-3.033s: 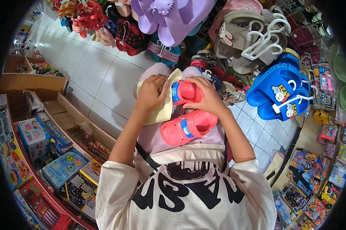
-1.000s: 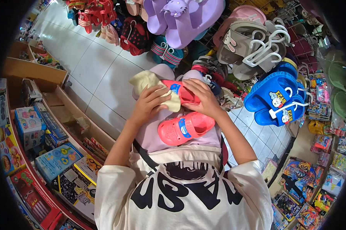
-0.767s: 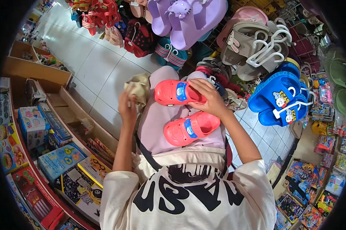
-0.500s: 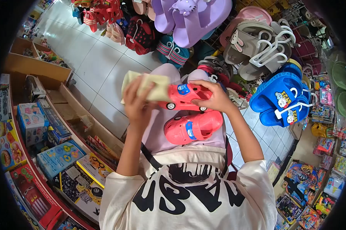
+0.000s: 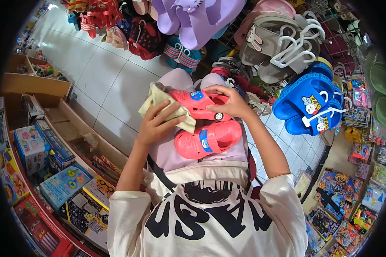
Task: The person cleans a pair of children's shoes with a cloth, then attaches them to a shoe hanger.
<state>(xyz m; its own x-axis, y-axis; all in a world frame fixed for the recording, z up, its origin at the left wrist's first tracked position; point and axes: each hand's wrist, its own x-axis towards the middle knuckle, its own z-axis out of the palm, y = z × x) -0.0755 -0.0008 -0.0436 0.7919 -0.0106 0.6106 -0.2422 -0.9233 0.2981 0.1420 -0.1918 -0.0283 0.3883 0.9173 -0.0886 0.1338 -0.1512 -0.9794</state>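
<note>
Two coral-red children's clogs styled like cars lie over my lap. The upper clog (image 5: 197, 99) has a blue patch and a toy wheel on its side; my right hand (image 5: 230, 104) grips it at the heel opening. Fingers of my left hand (image 5: 160, 122) are wrapped over a pale yellow cloth (image 5: 152, 103), pressing it against the toe of that clog and hiding part of it. Just below, the second clog (image 5: 188, 144) rests on my light pink trousers, with neither hand on it.
Purple slippers (image 5: 197, 21), grey slides (image 5: 261, 47) and blue slides (image 5: 308, 105) hang ahead and to the right. Boxed toys (image 5: 66, 182) fill a low shelf on the left. Packaged toys (image 5: 336, 192) line the right side. White floor tiles (image 5: 103, 73) show ahead.
The cloth, blurred and lifted around the toe before, is now pressed down over the clog's toe and side by my left hand, covering the front wheel. The view has shifted slightly.
</note>
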